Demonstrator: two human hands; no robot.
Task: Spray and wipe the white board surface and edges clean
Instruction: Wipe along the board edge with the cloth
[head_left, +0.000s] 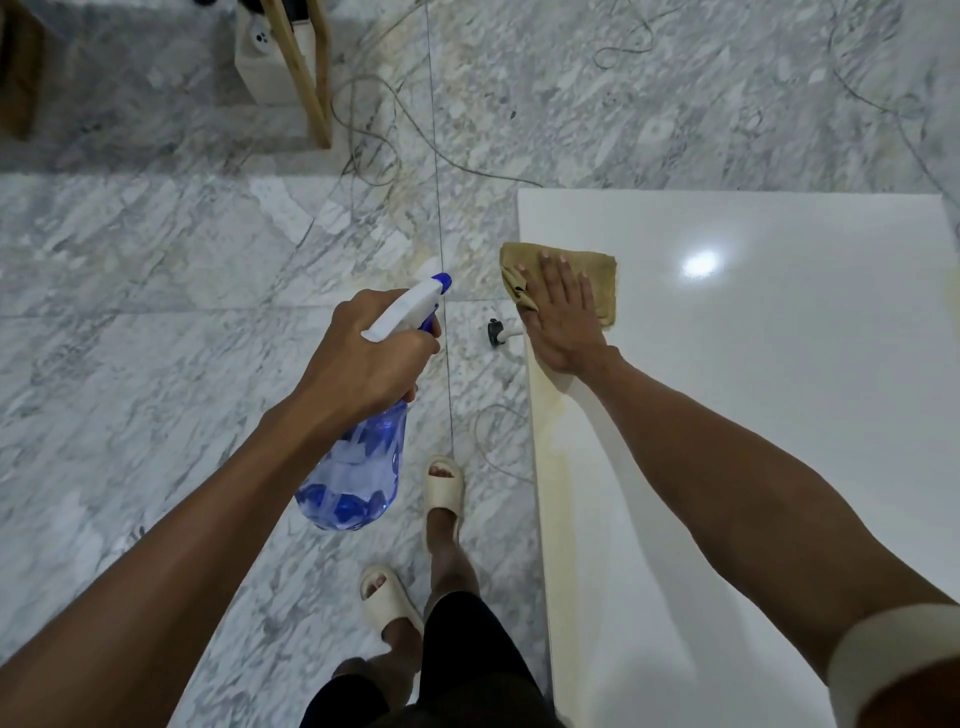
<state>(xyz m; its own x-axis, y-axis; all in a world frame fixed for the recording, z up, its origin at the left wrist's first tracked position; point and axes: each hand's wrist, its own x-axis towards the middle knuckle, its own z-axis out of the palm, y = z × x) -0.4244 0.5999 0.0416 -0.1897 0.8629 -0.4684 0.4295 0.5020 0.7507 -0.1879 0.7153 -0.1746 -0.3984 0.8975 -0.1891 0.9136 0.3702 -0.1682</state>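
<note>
Right, you're standing on a grey-veined marble floor (156, 249), glossy, with a thin grout line running up between your arms. Thin cables (374, 135) loop loosely across the tiles at the top, near a pale wooden frame (306, 67) leaning by a small white box (260, 57).

Your white board (753, 415) fills the right side, smooth and shiny, a ceiling light glaring off it as a bright spot. Its left edge runs straight down beside your feet, and a yellowish stain streaks along that edge below your wrist. A small black caster (494, 331) pokes out from under that edge, just left of your palm.

Your right hand (563, 312) lies flat, fingers spread, pressing a tan cloth (561, 278) onto the board's near-left corner area; the cloth is crumpled and hangs slightly over the left edge. Your left hand (374, 358) is wrapped around the neck of a spray bottle (358, 457), clear blue faceted plastic with a white trigger head and blue nozzle, held over the floor left of the board.

Your cream slides (415, 545) sit close to the board's edge, with wide bare floor on your left.
</note>
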